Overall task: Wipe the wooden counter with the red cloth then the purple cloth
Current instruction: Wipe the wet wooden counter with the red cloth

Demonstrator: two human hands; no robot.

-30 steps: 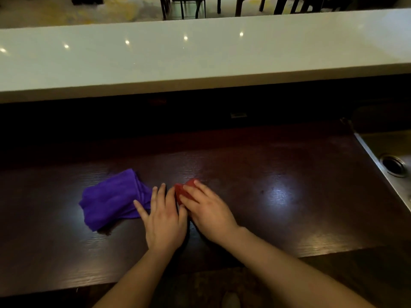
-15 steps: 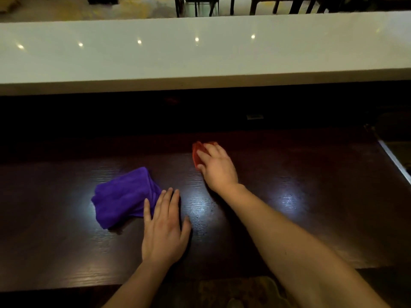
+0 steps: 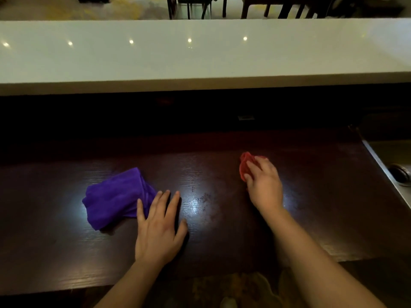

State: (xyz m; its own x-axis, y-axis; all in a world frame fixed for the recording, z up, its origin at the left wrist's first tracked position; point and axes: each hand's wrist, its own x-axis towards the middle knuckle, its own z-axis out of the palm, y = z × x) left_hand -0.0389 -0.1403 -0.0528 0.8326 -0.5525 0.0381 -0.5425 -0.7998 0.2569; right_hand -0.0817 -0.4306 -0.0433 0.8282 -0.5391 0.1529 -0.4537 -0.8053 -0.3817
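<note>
1. Far left: purple cloth [image 3: 115,197] sits bunched on the wooden counter [image 3: 322,218], not in use yet. That's cloth #2, so it waits.
2. My left hand [image 3: 159,227] is flat on the wood, fingers spread, holding nothing. Pinky side is touching the purple cloth's edge, the rest is on bare counter. It's basically just bracing me.
3. Middle of the counter has a shiny, smeary-looking patch under the light glare; can't tell if it's wet or just reflection.
4. My right hand [image 3: 263,181] is palm-down, pressing the red cloth [image 3: 244,166] onto the wood, fingers laid over it rather than pinching. Only the cloth's far-left bit pokes out, rest is hidden under my hand.
5. Doing this step well imo: keep the palm flat w/ even pressure, overlap the strokes, run w/ the grain, and don't let the cloth ball up any smaller, since it's covering v little per pass.
6. Far right: sink [image 3: 398,161] set into the counter, drain visible. Nothing in it afaict, but only a slice is in frame.
</note>
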